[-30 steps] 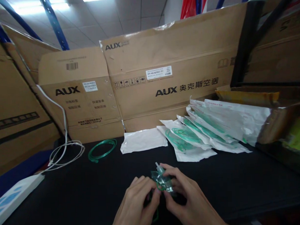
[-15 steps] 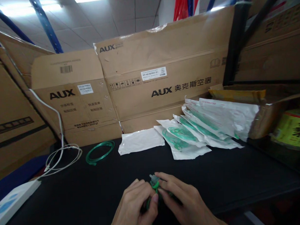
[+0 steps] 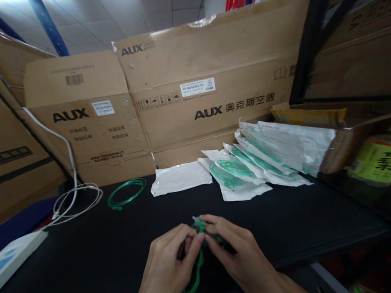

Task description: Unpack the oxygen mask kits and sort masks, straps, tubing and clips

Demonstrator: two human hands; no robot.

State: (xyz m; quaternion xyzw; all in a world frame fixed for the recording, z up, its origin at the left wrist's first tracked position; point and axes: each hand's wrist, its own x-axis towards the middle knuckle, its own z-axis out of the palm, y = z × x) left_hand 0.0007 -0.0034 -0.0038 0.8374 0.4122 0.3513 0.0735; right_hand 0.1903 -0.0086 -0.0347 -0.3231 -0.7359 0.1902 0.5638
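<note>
Green and clear plastic piece (image 3: pixel 200 225) is between the two hands, above the near part of the black tabletop (image 3: pixel 122 243). Left hand (image 3: pixel 172 258) has its thumb and forefinger clamped on it from one side; right hand (image 3: pixel 242 251) pinches it with thumb and fingers from the other side. These fingers stand in the way and cover most of the piece, so its whole shape I cannot tell. What shows is small: a pale, see-through tip and bright green material below it. The tip points away from the person and slightly to the left; the full long axis is hidden. A green strap (image 3: pixel 197 274) comes down between the hands and curves toward the left wrist; its upper end is covered.

At the near left lies a white power strip (image 3: pixel 18 257), and past it a white cable (image 3: pixel 72 161) makes loops. Farther, a coil of green tubing (image 3: pixel 120 205) lies beside a flat white packet (image 3: pixel 182 177). Touching this packet on the right are overlapping packets with green contents (image 3: pixel 230 166). A jar with yellow label (image 3: pixel 380 161) stands at far right. Behind everything rise brown cardboard panels (image 3: pixel 169 130) printed "AUX".
</note>
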